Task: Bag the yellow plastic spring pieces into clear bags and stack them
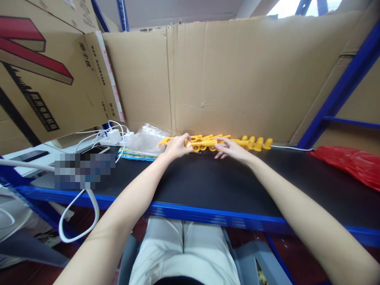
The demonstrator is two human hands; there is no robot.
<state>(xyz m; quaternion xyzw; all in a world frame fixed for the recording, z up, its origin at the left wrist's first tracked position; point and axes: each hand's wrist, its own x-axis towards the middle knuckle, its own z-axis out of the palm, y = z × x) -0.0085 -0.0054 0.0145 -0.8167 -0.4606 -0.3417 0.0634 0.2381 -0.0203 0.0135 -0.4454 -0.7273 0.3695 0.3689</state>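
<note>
The head view shows a row of yellow plastic parts (213, 141) lying along the foot of the cardboard wall (237, 75), just above the middle of the frame, at the far edge of the black tabletop (208, 186). Judging by how they lie, several pieces at the right end of the row already stand lined up, while those in the middle are being handled. The left hand (177, 146) is curled closed around the left part of the row, fingers wrapped over a yellow piece. The right hand (230, 149) lies mostly flat with fingers extended, its fingertips touching the pieces at the centre, not gripping. Both forearms reach straight forward from the lower corners. A clear plastic bag (147, 138) sits left of the row; a red bag (350, 164) lies at the right edge.
</note>
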